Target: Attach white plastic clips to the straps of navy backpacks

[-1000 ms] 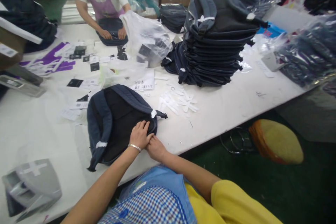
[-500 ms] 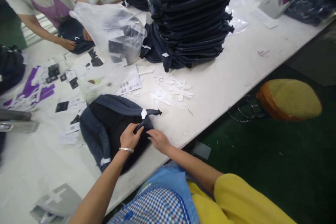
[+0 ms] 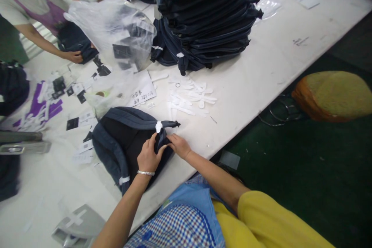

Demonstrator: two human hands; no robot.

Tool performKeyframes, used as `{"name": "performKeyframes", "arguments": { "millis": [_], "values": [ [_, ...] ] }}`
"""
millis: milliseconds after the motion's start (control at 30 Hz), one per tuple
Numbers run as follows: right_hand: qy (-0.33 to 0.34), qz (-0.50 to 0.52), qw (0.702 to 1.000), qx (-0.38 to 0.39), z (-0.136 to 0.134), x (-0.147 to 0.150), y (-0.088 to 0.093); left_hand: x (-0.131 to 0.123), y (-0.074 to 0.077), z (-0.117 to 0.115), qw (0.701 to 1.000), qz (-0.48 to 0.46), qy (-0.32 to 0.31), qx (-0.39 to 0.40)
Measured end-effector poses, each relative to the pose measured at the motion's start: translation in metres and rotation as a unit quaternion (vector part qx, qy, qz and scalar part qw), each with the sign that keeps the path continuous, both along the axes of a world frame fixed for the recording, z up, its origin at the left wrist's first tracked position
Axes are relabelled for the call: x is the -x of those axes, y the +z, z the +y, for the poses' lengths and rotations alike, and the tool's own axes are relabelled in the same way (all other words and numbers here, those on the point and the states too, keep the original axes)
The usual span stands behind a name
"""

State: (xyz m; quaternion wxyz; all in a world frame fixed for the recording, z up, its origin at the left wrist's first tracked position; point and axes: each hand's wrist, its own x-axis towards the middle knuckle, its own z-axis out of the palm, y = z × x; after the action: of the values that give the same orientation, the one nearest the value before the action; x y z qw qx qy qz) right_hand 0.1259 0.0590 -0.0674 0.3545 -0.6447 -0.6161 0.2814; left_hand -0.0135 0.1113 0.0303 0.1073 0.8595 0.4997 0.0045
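Note:
A navy and black backpack (image 3: 122,139) lies flat on the white table (image 3: 261,77) near its front edge. My left hand (image 3: 148,155), with a silver bracelet on the wrist, pinches the backpack's dark fabric at its near right corner. My right hand (image 3: 179,145) grips the same corner from the right, fingers curled on the fabric. A white tag (image 3: 158,126) hangs on the strap just above both hands.
A tall stack of navy backpacks (image 3: 203,19) stands behind. White paper strips (image 3: 192,99), a handwritten note (image 3: 142,95), a clear plastic bag (image 3: 113,35) and black tags lie around. Another person (image 3: 37,11) handles a bag at far left. A yellow stool (image 3: 334,95) stands right of the table.
Both hands have closed in on the backpack's near right corner and now pinch it together. The view has shifted slightly nearer the table.

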Motion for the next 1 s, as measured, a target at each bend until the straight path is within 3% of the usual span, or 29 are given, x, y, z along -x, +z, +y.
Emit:
{"name": "performKeyframes", "arguments": {
  "millis": [133,333,433,533,733,867,1000],
  "values": [
    [-0.037,-0.006,0.999,0.003,-0.007,0.003,0.006,0.005,-0.001,-0.004,0.997,0.033,-0.066,-0.008],
    [-0.131,0.062,0.989,0.004,-0.009,0.008,0.02,0.005,0.002,0.001,0.995,-0.08,0.062,-0.019],
    [-0.155,0.079,0.985,-0.002,-0.007,0.005,0.027,0.001,0.002,0.001,0.991,-0.108,0.074,-0.023],
    [-0.122,0.069,0.99,-0.005,-0.003,-0.003,0.028,0.0,-0.002,0.0,0.991,-0.114,0.06,-0.025],
    [0.018,0.021,0.999,0.03,0.009,-0.012,0.018,-0.001,-0.012,-0.013,0.997,-0.067,0.014,-0.04],
    [-0.007,-0.009,1.0,0.001,-0.001,-0.011,0.013,0.012,-0.017,-0.031,0.997,-0.062,-0.015,-0.04],
    [-0.017,-0.013,0.999,-0.024,-0.017,-0.008,0.015,0.037,-0.019,-0.045,0.995,-0.091,0.024,0.018]
  ]
}}
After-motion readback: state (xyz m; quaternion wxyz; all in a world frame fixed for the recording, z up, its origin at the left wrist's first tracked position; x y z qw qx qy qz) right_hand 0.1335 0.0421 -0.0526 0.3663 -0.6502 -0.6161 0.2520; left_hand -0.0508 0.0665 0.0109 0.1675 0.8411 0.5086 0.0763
